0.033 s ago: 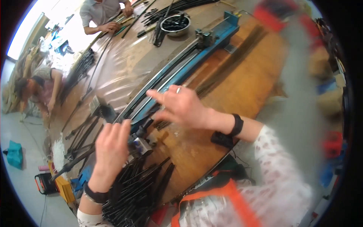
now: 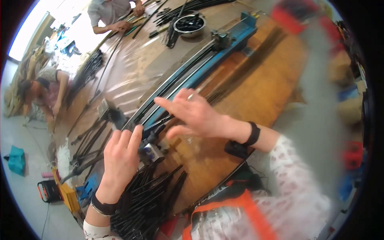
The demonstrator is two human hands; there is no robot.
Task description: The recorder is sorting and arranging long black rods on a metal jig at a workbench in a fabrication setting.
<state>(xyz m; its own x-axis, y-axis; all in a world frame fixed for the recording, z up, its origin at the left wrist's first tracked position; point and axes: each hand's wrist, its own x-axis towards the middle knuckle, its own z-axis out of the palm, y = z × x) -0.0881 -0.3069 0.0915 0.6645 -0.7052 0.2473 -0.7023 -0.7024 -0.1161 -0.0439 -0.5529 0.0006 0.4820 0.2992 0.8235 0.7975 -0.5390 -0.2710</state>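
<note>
My left hand (image 2: pixel 120 156) lies back-up at the near end of a long blue metal jig (image 2: pixel 224 52). Its fingers stretch toward a small grey metal block (image 2: pixel 153 153) fixed there, and its thumb is hidden. My right hand (image 2: pixel 196 116) hovers just right of it with fingers spread, index pointing left over thin black rods (image 2: pixel 176 86) that run along the jig. A short dark rod end (image 2: pixel 162 121) sticks out under its thumb. I cannot tell whether either hand touches a rod.
A heap of black rods (image 2: pixel 148 200) lies by the table's near edge. A metal bowl (image 2: pixel 190 25) and more rods sit at the far end. One person (image 2: pixel 112 16) works at the far side, and another (image 2: pixel 44 92) bends down at the left. An orange box (image 2: pixel 50 191) stands on the floor.
</note>
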